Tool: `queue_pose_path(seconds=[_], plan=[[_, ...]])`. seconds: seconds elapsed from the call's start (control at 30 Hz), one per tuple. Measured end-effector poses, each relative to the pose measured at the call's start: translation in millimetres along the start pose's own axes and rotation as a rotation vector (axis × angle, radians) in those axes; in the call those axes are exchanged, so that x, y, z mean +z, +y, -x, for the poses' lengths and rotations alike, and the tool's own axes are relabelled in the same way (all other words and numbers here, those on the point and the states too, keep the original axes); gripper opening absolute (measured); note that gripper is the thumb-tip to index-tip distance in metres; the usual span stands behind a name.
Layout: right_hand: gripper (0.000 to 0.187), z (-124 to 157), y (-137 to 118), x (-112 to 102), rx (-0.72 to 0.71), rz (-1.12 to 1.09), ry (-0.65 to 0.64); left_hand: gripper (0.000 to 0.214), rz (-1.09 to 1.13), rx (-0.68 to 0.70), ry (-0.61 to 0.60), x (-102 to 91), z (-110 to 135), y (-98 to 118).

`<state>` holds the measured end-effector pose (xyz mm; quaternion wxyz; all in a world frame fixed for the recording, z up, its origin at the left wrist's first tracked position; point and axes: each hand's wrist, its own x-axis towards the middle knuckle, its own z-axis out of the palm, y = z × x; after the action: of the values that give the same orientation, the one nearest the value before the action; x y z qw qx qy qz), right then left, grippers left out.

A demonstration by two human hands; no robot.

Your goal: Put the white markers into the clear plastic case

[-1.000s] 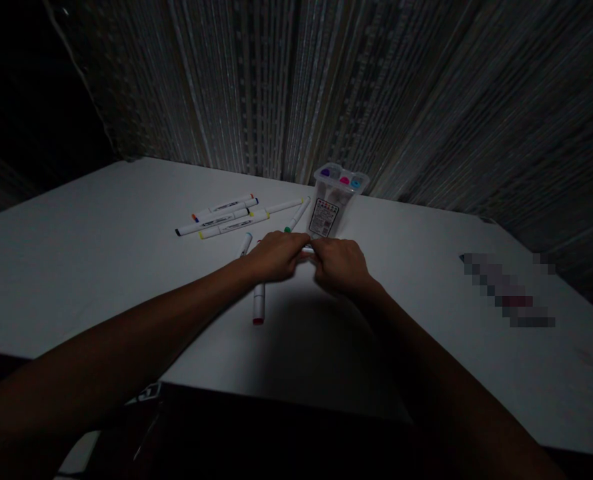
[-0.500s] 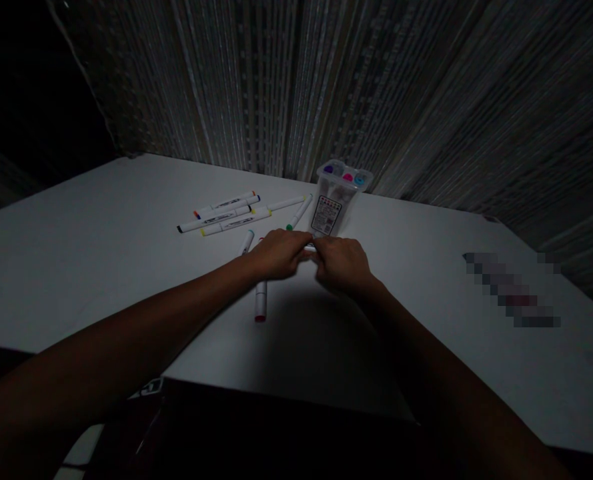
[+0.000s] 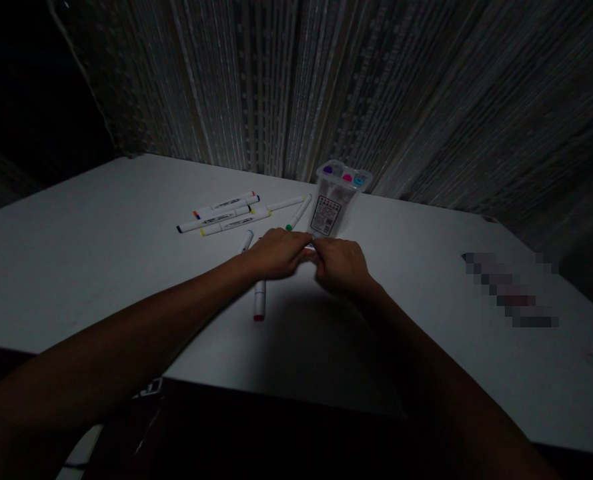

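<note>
Hardly anything had moved since the earlier frames: both hands kept the same pose, and only the view had shifted a little. Bare left hand [image 3: 282,255] and bare right hand [image 3: 343,263] met above the middle of a matte white tabletop [image 3: 426,307], fingers curled and thumbs nearly touching, pinching between them a slim white stick [image 3: 310,246], mostly hidden by the fingers. Dim light left the room almost black at the far left and below the table's near edge; behind the far edge hung a grey curtain [image 3: 266,87] with vertical stripes and dotted lines. Just beyond the hands stood a clear plastic tapered case [image 3: 347,200], with purple, pink and blue ends showing at its top. Its black-bordered white label [image 3: 325,217] carried coloured dots, lines of text and a square code, all too small to read. Far left of the hands lay several white-barrelled markers [image 3: 236,223] with orange, blue, black, yellow and green ends, some bearing dark, illegible print. A white marker with a red end [image 3: 259,303] pointed toward the near edge, partly under the left hand. At the right, a long object [image 3: 511,293] was pixelated.
</note>
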<state>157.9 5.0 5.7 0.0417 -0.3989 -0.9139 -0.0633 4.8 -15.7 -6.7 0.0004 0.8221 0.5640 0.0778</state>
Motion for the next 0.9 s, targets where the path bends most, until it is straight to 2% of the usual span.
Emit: queue_pose_path(seconds=[0.5,0.9], plan=[[0.025,1,-11,11,0.043,0.003,0.037,0.034,-0.012,-0.063,-0.015,1.2,3,4],[0.025,0,-15,12,0.075,0.002,-0.014,0.033,-0.015,-0.050,-0.026,2.9,1,3]])
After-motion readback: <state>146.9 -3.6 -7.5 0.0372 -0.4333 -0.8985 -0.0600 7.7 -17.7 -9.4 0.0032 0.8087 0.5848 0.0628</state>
